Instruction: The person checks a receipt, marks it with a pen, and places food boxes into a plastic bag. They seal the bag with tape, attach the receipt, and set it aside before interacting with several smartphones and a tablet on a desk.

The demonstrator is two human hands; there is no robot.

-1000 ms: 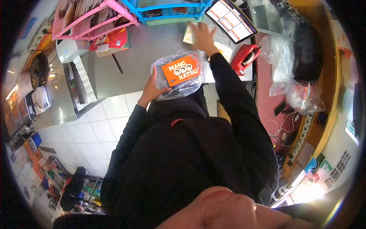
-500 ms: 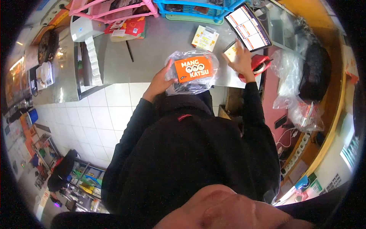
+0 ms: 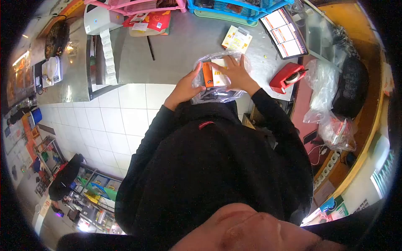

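The orange box (image 3: 208, 74) sits inside a clear plastic bag (image 3: 212, 95), held between both hands above the near edge of the bench (image 3: 180, 50), close to the person's chest. The left hand (image 3: 185, 86) has its grip closed on the left side of the bagged box, thumb up along the edge. The right hand (image 3: 235, 75) lies flat on top with its grip released and fingers spread, pressing a pale card (image 3: 219, 73) against the top of the box.

Below and to the left is white tiled floor (image 3: 121, 121). The steel bench runs across the upper part of the view and carries the rest. At its far edge stand a pink basket (image 3: 142, 5) and a blue basket (image 3: 234, 6) side by side. To the right, off the bench, several crumpled clear bags (image 3: 322, 83) lie near a black bag (image 3: 354, 88). A tablet screen (image 3: 284, 33) showing white tiles stands tilted at the far right of the bench. A white receipt printer (image 3: 98, 19) stands at the far left, with a long paper strip (image 3: 109, 58) hanging from it. Red and orange packets (image 3: 153, 21) lie in front of the pink basket. A red tape dispenser (image 3: 288, 77) rests just right of the right hand, near the bench edge. A small pack of yellow cards (image 3: 237, 38) lies beyond the box, apart from it. A thin black pen (image 3: 150, 47) lies on the bare steel to the left of the pack.
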